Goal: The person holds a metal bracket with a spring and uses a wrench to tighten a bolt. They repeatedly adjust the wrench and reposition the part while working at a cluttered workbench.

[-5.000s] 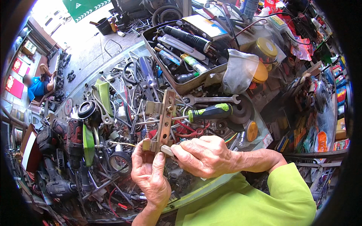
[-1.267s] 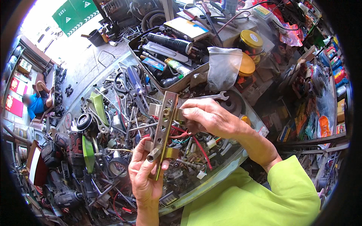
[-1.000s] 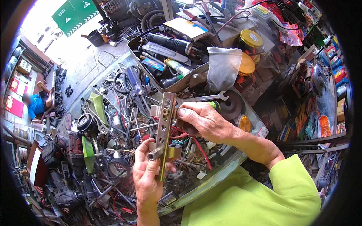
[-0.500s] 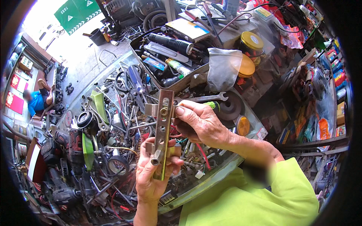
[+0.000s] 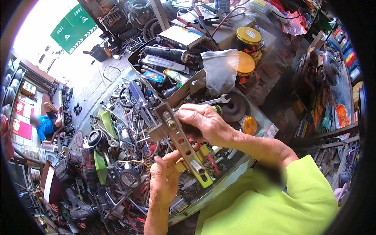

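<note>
A long flat metal bracket (image 5: 186, 145) with a row of holes slants over the cluttered workbench. Side tabs stick out from it, and a short metal tube (image 5: 197, 167) stands out near its lower end. My right hand (image 5: 209, 124) is closed at the bracket's upper part, thumb on top and the other fingers partly hidden. From the lower left, my left hand (image 5: 165, 178) supports the bracket with its fingers curled behind the middle. The left thumb points up, off the metal. A bolt head (image 5: 172, 125) sits in an upper hole.
Loose tools and hardware cover the glass-topped bench (image 5: 235, 172). Beyond lies an open box with a black flashlight (image 5: 166, 53), beside yellow-lidded jars (image 5: 246, 62). An open-end wrench (image 5: 215, 100) rests behind my right hand. Power drills (image 5: 78, 203) lie left; a person in blue (image 5: 46, 127) sits farther off.
The bracket has turned from nearly upright to slanting, its lower end swinging right. My left thumb has come off it, and the left fingers have shifted behind its middle. The view has tilted slightly.
</note>
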### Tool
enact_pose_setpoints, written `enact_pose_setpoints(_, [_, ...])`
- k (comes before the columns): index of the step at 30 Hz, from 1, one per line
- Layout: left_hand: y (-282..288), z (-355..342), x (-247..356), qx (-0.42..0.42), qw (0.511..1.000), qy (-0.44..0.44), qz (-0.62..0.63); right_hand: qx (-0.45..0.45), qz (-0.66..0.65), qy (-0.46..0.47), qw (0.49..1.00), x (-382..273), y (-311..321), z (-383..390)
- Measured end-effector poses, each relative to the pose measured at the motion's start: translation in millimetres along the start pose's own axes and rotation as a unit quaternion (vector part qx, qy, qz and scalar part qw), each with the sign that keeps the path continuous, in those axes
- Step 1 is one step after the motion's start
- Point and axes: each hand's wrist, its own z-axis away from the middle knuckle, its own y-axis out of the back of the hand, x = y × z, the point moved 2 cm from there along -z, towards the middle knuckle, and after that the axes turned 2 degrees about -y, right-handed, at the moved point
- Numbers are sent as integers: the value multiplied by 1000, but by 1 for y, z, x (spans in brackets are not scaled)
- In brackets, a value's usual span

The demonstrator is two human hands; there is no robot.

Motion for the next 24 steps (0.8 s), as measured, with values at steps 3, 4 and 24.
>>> enact_pose_setpoints(3, [11,3,-10,1,997,6,79,-46,51,18,997,7,-5,3])
enact_pose_setpoints(4, [1,3,-5,61,997,12,51,-53,107,61,991,15,-8,1])
enact_pose_setpoints(24, [27,-1,-4,201,970,-13,132,-73,430,366,822,20,-35,29])
